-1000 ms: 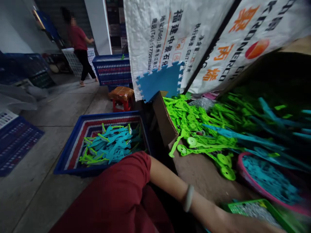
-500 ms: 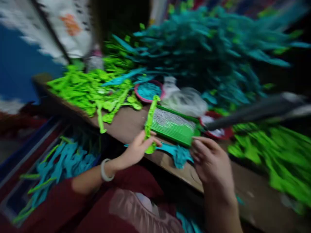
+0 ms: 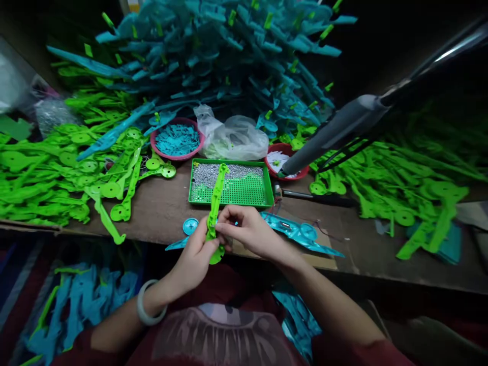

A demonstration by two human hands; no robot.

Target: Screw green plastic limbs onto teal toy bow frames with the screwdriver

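Note:
My left hand (image 3: 195, 258) grips a long lime-green plastic part (image 3: 217, 198) near its round lower end, holding it nearly upright. Against the right side of that part, my right hand (image 3: 244, 230) has its fingers pinched; a small blue bit shows at the fingertips, too small to name. Behind the part lies a green tray (image 3: 244, 191) of small metal pieces. A blue plastic part (image 3: 295, 232) rests on the table edge, partly behind my right forearm.
Lime-green parts are heaped at left (image 3: 41, 173) and right (image 3: 396, 178). A blue pile (image 3: 229, 56) rises behind bowls of blue (image 3: 177, 140) and white pieces (image 3: 278, 160). A grey tool (image 3: 335, 132) slants in from the upper right.
The view has swung to the right and steadied. My right hand has moved from the tray's right corner to the lime-green part in my left hand.

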